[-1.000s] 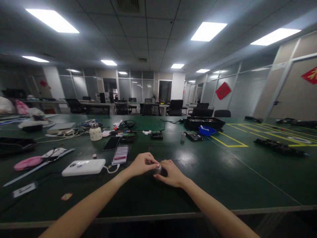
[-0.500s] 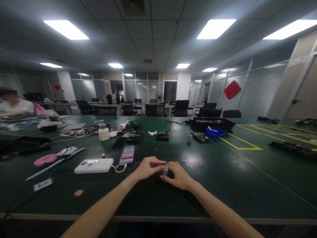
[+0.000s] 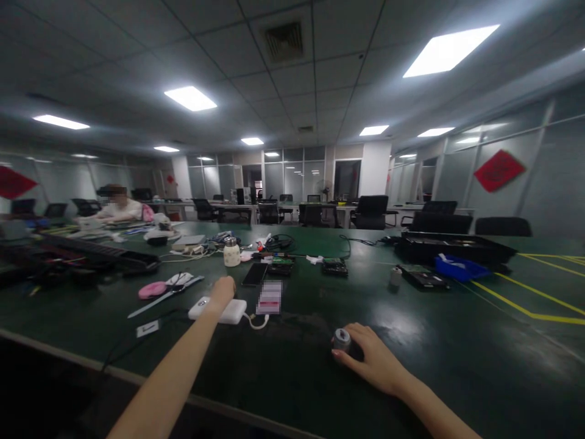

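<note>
Metal cylinders (image 3: 342, 342): 2 | right hand (image 3: 375, 363): fingers curled round 1 | left hand (image 3: 222, 292): can't tell fingers' hold

A single view is provided by the head-worn camera. The bench (image 3: 292, 378) is viewed from above its near side, with the lens directed forward and slightly downward. The near edge (image 3: 68, 356) is seen obliquely, descending from left to right. The left hand (image 3: 223, 291) and the right hand (image 3: 372, 360) are covered at close range; distant chairs (image 3: 370, 210) and the ceiling (image 3: 292, 88) are included by the wide field
</note>
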Tool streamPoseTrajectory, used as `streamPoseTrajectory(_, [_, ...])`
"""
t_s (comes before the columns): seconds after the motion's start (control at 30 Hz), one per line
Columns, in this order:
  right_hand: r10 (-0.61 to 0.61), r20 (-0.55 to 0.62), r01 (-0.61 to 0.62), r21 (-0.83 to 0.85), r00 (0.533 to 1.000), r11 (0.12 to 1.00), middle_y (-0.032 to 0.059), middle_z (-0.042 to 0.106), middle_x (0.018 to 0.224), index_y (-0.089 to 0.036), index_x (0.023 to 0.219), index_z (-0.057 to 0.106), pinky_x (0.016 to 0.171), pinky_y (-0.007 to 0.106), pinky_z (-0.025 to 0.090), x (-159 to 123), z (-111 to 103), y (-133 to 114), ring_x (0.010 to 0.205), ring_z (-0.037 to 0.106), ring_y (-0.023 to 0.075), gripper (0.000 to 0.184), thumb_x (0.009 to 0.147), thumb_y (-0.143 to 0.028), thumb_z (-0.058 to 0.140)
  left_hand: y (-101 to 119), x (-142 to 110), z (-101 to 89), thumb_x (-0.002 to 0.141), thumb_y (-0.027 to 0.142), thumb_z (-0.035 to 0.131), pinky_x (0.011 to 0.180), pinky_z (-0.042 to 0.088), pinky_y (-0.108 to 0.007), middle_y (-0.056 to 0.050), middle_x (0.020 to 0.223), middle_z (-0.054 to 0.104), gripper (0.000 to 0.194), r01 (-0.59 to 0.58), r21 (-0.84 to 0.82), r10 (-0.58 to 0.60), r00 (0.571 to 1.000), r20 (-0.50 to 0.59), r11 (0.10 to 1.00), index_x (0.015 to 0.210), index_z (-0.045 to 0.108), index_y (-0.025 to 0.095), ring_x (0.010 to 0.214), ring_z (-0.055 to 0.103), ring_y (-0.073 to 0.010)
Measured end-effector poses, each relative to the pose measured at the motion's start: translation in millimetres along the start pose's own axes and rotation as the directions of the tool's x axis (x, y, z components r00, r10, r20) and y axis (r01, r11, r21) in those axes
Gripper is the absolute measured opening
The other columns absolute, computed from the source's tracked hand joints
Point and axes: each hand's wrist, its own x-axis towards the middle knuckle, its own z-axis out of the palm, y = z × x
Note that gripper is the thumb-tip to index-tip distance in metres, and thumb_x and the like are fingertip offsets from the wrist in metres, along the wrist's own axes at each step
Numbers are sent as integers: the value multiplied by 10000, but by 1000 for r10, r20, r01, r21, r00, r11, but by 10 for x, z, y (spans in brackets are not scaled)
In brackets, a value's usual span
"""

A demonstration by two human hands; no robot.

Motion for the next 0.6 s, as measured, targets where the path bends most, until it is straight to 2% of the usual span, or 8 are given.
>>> streamPoseTrajectory(0.17, [15,14,-15,19,1000,1000,76,615,1018,-197,980,607,928,398,379,-10,0,10,980,548,236,397,854,-542,455,-32,41,77,707,55,586,799,470,-264,-129,873,727,160,1,-79,-1,1000,0,997,760,712,137,900,663,-224])
streamPoseTrajectory(0.23, [26,20,-27,22,999,999,82,614,1030,-196,995,606,930,400,383,-19,-1,5,989,548,241,409,850,-548,456,2,36,27,716,47,571,818,467,-275,-124,894,722,190,-11,-122,9,1000,-19,993,824,699,136,924,652,-225])
streamPoseTrajectory(0.33, [34,11,-35,21,999,999,90,617,1029,-191,986,609,912,399,401,-22,2,6,983,552,248,418,847,-554,454,131,-60,-150,770,56,510,838,467,-303,-132,947,704,217,-44,-201,30,997,-73,979,919,656,117,948,637,-225])
streamPoseTrajectory(0.4, [35,0,-35,25,999,999,93,621,1025,-189,971,612,908,400,406,-20,4,9,975,556,252,418,844,-555,456,251,-228,-314,834,76,426,846,470,-285,-113,1022,679,239,-103,-264,70,989,-129,959,967,619,125,967,626,-193])
streamPoseTrajectory(0.5, [31,6,-32,35,999,999,92,623,1032,-194,963,613,927,414,393,-15,1,7,978,559,256,409,845,-552,455,409,-627,-528,932,217,334,875,468,-254,-47,1131,624,261,-258,-355,181,954,-237,898,1109,524,196,1034,592,-143])
streamPoseTrajectory(0.53, [32,11,-33,36,999,999,92,622,1034,-196,965,613,937,421,385,-15,-1,4,981,558,257,406,847,-550,454,444,-767,-575,941,247,335,887,469,-275,-53,1160,605,265,-359,-446,234,921,-311,820,1138,508,210,1069,576,-159])
streamPoseTrajectory(0.6, [41,17,-41,39,999,998,94,620,1042,-197,979,611,946,428,379,-16,-7,-3,992,553,259,403,848,-544,453,484,-987,-627,927,276,406,882,479,-309,-60,1164,591,240,-377,-502,206,909,-362,778,1135,524,252,1088,565,-189])
